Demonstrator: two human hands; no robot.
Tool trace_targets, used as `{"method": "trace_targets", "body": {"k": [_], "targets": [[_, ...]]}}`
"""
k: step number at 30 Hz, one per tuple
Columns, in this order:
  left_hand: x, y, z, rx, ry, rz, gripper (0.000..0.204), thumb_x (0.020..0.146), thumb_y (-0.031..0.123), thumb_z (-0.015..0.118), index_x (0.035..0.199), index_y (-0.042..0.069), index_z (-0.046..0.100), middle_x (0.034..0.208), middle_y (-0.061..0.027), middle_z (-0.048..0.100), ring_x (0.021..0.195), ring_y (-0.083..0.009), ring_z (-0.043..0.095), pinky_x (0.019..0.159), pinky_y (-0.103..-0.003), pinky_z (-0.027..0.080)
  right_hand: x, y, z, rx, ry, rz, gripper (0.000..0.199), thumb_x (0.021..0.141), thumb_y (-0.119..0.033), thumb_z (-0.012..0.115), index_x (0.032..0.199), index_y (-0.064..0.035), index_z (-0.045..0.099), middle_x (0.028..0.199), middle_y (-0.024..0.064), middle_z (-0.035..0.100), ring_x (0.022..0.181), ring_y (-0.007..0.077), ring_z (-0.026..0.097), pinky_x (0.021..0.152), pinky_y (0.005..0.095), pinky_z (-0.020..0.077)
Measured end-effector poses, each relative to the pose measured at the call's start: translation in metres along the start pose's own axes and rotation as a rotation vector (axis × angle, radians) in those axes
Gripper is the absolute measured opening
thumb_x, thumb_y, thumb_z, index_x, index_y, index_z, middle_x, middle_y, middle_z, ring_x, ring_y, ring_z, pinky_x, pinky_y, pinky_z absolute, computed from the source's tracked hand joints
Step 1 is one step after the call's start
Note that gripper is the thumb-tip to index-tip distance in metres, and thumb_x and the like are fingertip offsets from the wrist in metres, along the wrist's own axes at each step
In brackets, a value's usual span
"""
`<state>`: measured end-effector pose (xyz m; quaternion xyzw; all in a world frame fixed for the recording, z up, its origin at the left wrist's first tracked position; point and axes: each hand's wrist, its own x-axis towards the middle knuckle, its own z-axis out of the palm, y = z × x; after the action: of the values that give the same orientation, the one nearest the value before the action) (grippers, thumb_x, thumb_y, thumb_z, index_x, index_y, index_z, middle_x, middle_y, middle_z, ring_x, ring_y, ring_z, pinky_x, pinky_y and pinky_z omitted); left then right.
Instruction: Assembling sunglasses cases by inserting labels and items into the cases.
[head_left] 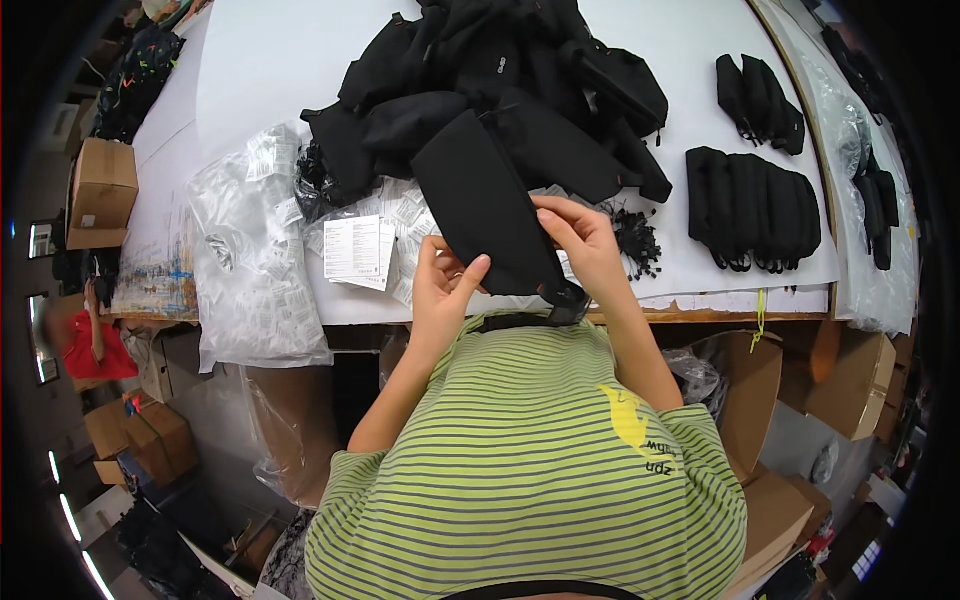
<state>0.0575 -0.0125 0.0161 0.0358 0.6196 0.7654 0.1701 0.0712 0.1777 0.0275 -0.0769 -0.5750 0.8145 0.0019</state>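
Observation:
A flat black fabric pouch (478, 190) is held between my two hands, close to my body at the table's near edge. My left hand (443, 292) grips its left lower side, thumb lying on top and fingers curled beneath. On the opposite side, my right hand (588, 243) pinches the edge between thumb and fingers. A black strap with a buckle (567, 300) hangs at the pouch's near end. Right behind it lies a big heap of similar black pouches (500, 60). White printed cards (358, 250) lie left of my left hand.
Rows of black pouches (755, 210) stand at the right of the white table (260, 60). Clear bags of labels (255, 250) hang over the front edge at left. Small black tags or cords (635, 240) lie by my right hand. Cardboard boxes (850, 385) stand below right.

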Motion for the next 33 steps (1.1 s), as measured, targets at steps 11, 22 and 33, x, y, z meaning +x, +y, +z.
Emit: {"method": "trace_targets", "body": {"k": [11,22,33], "targets": [[0.001,0.013,0.004,0.891,0.180,0.875,0.043,0.071,0.010,0.077,0.108,0.006,0.056,0.121,-0.0090,0.049,0.121,-0.0284,0.035,0.099,-0.037,0.032,-0.020,-0.051,0.010,-0.850,-0.141,-0.250,0.023,0.082,-0.006,0.062,0.105,-0.0032,0.066,0.078,0.0120,0.068,0.062,0.0205,0.065,0.058,0.0258,0.0507],[0.005,0.032,-0.009,1.173,-0.226,0.947,0.025,0.064,0.003,0.069,0.087,0.009,0.062,0.093,-0.0020,0.062,0.091,-0.0211,0.056,0.087,-0.035,0.038,-0.026,-0.058,0.009,-1.061,-0.152,-0.436,0.020,0.081,-0.008,0.060,0.099,-0.0041,0.067,0.080,0.0119,0.067,0.068,0.0267,0.064,0.060,0.0325,0.0510],[0.007,0.031,-0.008,1.151,-0.295,1.014,0.024,0.064,0.004,0.068,0.087,0.006,0.066,0.084,-0.0014,0.063,0.078,-0.0181,0.058,0.076,-0.032,0.043,-0.031,-0.051,0.012,-0.985,-0.205,-0.467,0.018,0.080,-0.007,0.060,0.097,-0.0032,0.067,0.078,0.0114,0.067,0.066,0.0264,0.064,0.059,0.0329,0.0505]]}}
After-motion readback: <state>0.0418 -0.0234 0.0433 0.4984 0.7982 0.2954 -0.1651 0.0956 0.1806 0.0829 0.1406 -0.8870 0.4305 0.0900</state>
